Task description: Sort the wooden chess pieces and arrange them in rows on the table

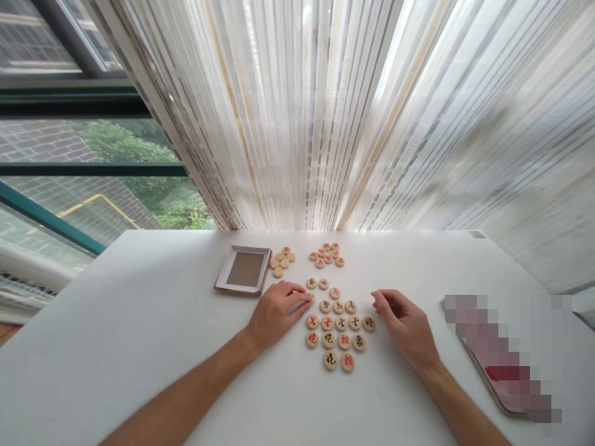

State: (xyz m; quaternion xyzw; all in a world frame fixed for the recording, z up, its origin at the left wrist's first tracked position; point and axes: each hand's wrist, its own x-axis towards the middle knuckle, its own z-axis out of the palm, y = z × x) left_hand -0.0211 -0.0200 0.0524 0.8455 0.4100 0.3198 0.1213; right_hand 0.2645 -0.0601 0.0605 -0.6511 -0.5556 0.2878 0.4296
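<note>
My left hand reaches in from the left, thumb and fingertips closed on a wooden xiangqi piece lying at the table, its face mostly covered. Right of it, my right hand hovers with fingers curled and thumb near the index finger; no piece shows in it. Between the hands, round pieces with red and black characters lie face up in rough rows, among them a black general, a red cannon and a red elephant. Two black-marked pieces sit just beyond the left fingertips.
A shallow open box lid lies at the back left. Beside it is a cluster of mostly blank-side-up pieces; red-marked pieces form another group. A blurred-out pinkish object rests on the white table at right. Curtains hang behind.
</note>
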